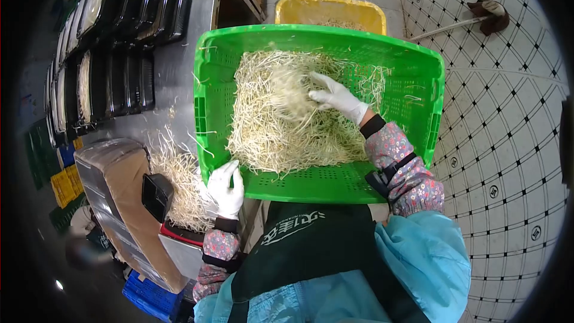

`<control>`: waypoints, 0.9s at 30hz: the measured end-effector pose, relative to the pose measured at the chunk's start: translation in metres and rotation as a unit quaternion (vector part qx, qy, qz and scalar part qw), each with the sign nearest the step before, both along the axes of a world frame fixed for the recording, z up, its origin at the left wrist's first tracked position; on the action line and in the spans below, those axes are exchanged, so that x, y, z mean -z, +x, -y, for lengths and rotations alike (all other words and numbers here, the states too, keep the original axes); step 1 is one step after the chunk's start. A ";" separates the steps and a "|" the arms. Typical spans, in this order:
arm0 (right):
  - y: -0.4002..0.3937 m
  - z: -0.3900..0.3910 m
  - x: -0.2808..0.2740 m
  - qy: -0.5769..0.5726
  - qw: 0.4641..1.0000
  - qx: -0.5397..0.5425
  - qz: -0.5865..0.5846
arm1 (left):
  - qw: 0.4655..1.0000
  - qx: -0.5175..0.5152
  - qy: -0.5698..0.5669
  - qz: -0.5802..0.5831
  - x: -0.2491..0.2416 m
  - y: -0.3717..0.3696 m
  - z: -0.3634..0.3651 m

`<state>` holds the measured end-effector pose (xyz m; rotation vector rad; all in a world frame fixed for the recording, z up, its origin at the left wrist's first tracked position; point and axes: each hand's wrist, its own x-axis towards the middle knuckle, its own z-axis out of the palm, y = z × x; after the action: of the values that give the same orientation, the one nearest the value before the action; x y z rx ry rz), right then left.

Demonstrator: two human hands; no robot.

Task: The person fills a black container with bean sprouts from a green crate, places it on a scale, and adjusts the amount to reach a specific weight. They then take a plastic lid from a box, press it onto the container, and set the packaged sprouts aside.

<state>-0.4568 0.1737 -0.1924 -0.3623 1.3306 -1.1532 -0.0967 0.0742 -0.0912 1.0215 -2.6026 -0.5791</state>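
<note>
A green crate (pixel 287 191) with perforated walls stands in front of me, holding a large heap of bean sprouts (pixel 269 125). My right hand (pixel 338 98), in a white glove, is over the heap with its fingers stretched out and apart. Beside its fingertips a clump of sprouts is blurred by motion. My left hand (pixel 226 190), also gloved in white, is closed at the crate's near left corner, its fingers against the rim. Close to its left, more loose sprouts (pixel 185 185) are piled beside a small black tray (pixel 157 197).
Filled black trays (pixel 113 84) are stacked on the metal table (pixel 179 66) at left. An open cardboard box (pixel 134 203) stands nearer. Behind the crate is a yellow bin (pixel 332 5); a long-handled tool (pixel 454 26) lies on the tiled floor. Another person (pixel 89 233) is at lower left.
</note>
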 end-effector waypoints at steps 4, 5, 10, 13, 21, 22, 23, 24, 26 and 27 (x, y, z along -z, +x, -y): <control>0.003 -0.094 0.085 0.169 0.864 -0.299 -0.369 | 1.000 0.001 0.009 -0.028 0.011 0.006 0.002; 0.012 -0.115 0.084 0.195 0.823 -0.381 -0.374 | 0.999 0.007 -0.004 -0.034 0.011 0.005 0.003; 0.046 -0.125 0.077 0.142 0.717 -0.508 -0.457 | 0.999 0.001 0.007 -0.036 0.009 0.004 0.002; 0.046 -0.114 0.078 0.133 0.702 -0.519 -0.468 | 1.000 -0.001 -0.001 -0.031 0.006 0.002 0.003; 0.049 -0.134 0.092 0.091 0.731 -0.509 -0.447 | 0.999 -0.003 -0.013 -0.048 0.010 0.002 0.003; 0.048 -0.136 0.093 0.079 0.742 -0.491 -0.449 | 0.999 -0.002 -0.019 -0.051 0.010 0.002 0.003; 0.048 -0.138 0.094 0.066 0.755 -0.473 -0.450 | 0.999 -0.003 -0.018 -0.050 0.010 0.002 0.002; 0.050 -0.136 0.093 0.066 0.755 -0.473 -0.449 | 0.999 -0.004 -0.012 -0.044 0.010 0.003 0.001; 0.056 -0.127 0.094 0.125 0.759 -0.484 -0.418 | 0.999 -0.007 -0.009 -0.034 0.009 0.003 0.002; 0.057 -0.126 0.097 0.122 0.759 -0.485 -0.417 | 0.999 -0.009 -0.007 -0.034 0.009 0.003 0.002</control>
<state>-0.3996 0.2994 -0.2894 -1.2935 1.6594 0.1385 -0.0940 0.0722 -0.1006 1.0030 -2.5331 -0.5805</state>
